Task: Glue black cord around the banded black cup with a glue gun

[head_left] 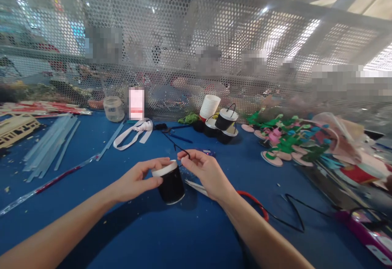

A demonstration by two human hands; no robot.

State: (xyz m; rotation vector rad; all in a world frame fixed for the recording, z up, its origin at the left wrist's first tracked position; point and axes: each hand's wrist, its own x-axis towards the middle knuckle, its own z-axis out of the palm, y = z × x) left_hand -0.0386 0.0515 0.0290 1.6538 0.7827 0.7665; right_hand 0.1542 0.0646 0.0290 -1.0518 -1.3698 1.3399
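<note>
My left hand [137,179] grips a small black paper cup [171,185] with a white rim, holding it tilted just above the blue table [137,236]. At the cup's rim, my right hand [206,173] pinches the end of a thin black wire [176,146], which runs up and away toward the back of the table. Under my right wrist lie scissors with red handles [255,201], their blades pointing toward the cup.
Finished black cups with wire handles [225,124] and a white cup stack [210,106] stand at the back. Green and pink paper flowers [288,142] fill the right side. Clear sticks [52,144], a white ribbon [134,134], a jar [114,108], a black cable [294,214]; a perforated metal screen behind.
</note>
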